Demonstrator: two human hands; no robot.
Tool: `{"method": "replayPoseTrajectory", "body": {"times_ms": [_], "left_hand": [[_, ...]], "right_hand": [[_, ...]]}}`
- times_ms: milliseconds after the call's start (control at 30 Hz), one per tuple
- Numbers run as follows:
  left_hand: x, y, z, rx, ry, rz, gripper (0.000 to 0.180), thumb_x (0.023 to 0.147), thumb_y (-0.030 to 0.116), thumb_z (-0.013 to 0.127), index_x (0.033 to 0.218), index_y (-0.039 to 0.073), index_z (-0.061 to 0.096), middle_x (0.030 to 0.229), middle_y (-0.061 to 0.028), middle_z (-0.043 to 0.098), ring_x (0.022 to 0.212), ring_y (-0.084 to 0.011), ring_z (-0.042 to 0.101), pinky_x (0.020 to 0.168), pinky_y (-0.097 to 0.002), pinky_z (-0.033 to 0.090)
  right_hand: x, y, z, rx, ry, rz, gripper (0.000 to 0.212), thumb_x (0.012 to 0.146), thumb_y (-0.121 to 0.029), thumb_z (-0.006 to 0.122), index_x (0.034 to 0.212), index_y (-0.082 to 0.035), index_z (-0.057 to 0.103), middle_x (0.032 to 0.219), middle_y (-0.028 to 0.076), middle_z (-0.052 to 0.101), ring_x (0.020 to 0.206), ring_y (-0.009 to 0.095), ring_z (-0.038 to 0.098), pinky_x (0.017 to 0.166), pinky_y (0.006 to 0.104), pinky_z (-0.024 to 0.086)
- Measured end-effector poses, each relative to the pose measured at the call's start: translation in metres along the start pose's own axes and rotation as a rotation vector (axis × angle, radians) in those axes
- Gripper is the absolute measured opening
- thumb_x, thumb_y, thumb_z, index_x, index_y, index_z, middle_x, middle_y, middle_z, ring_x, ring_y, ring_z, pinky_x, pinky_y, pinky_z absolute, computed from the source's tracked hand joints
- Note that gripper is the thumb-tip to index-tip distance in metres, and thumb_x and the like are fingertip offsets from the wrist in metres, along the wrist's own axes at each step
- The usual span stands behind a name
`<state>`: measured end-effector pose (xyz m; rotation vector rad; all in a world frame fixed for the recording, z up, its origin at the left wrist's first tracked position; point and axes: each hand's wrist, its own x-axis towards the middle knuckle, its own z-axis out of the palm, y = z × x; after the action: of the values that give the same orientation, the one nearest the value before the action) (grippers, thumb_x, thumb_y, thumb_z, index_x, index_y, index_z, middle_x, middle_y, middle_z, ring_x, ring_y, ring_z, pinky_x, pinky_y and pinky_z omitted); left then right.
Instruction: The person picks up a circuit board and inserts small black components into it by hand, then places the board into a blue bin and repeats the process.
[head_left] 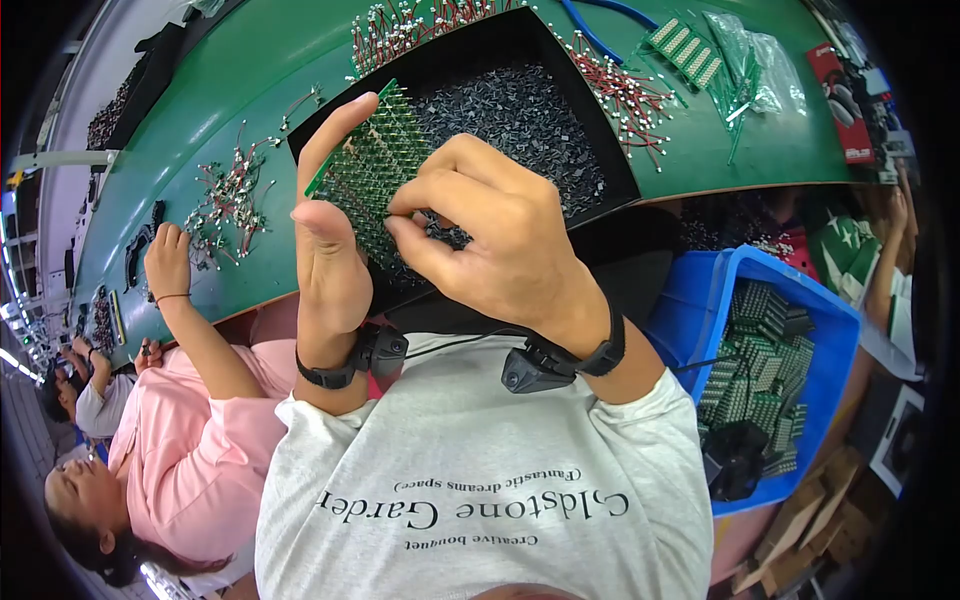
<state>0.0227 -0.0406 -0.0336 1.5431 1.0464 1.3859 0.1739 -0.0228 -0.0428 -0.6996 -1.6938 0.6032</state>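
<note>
My left hand (335,262) grips a green circuit board panel (368,158) by its edges, thumb on the near side and fingers behind the far edge. Rows of small parts stand up all over the panel, which is tilted toward me. My right hand (510,225) is closed in a pinch against the panel's right side. Whatever its fingertips hold is too small to make out. Just beneath both hands sits a black box (603,128) with a layer of small dark pieces (530,115) in it.
Red-and-white wire leads (635,110) lie around the box, with another pile (232,205) to the left. Board panels (685,52) and plastic bags rest at the back right. A blue bin (835,340) of stacked boards stands at my right. A co-worker in pink (205,430) sits left, one hand (168,262) over the table.
</note>
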Motion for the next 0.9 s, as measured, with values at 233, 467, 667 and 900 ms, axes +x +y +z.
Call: {"method": "replayPoseTrajectory", "body": {"times_ms": [233, 467, 667, 900], "left_hand": [[0.003, -0.008, -0.006, -0.226, 0.126, -0.019, 0.085, 0.097, 0.066, 0.034, 0.144, -0.005, 0.037, 0.129, -0.018, 0.057, 0.115, -0.0251, 0.059, 0.099, -0.0383, 0.048], [0.004, -0.01, -0.003, -0.229, 0.179, 0.04, 0.08, 0.1, 0.063, 0.031, 0.142, -0.005, 0.039, 0.127, -0.0183, 0.057, 0.111, -0.0249, 0.061, 0.096, -0.0382, 0.05], [0.004, -0.008, 0.001, -0.188, 0.185, 0.026, 0.08, 0.099, 0.064, 0.029, 0.14, -0.005, 0.042, 0.124, -0.0166, 0.058, 0.109, -0.0228, 0.06, 0.094, -0.0368, 0.049], [-0.001, -0.004, 0.001, -0.081, 0.175, 0.015, 0.081, 0.098, 0.066, 0.03, 0.137, -0.004, 0.045, 0.118, -0.0142, 0.06, 0.104, -0.0202, 0.061, 0.091, -0.0346, 0.05]], "right_hand": [[-0.006, 0.008, -0.003, -0.03, -0.008, -0.097, 0.021, 0.067, 0.003, 0.076, 0.086, -0.004, 0.071, 0.078, 0.008, 0.065, 0.066, 0.02, 0.064, 0.055, 0.0291, 0.051], [-0.009, 0.001, 0.008, -0.028, -0.004, -0.141, 0.027, 0.065, 0.001, 0.079, 0.09, -0.003, 0.071, 0.084, 0.007, 0.065, 0.068, 0.021, 0.064, 0.057, 0.0304, 0.053], [-0.012, 0.004, 0.012, -0.077, -0.055, -0.214, 0.023, 0.066, 0.004, 0.076, 0.087, -0.002, 0.068, 0.086, 0.008, 0.062, 0.069, 0.022, 0.063, 0.058, 0.0306, 0.053], [-0.01, -0.003, 0.007, 0.056, -0.107, -0.082, 0.021, 0.068, 0.005, 0.073, 0.086, -0.003, 0.068, 0.084, 0.008, 0.059, 0.066, 0.021, 0.062, 0.055, 0.0302, 0.051]]}}
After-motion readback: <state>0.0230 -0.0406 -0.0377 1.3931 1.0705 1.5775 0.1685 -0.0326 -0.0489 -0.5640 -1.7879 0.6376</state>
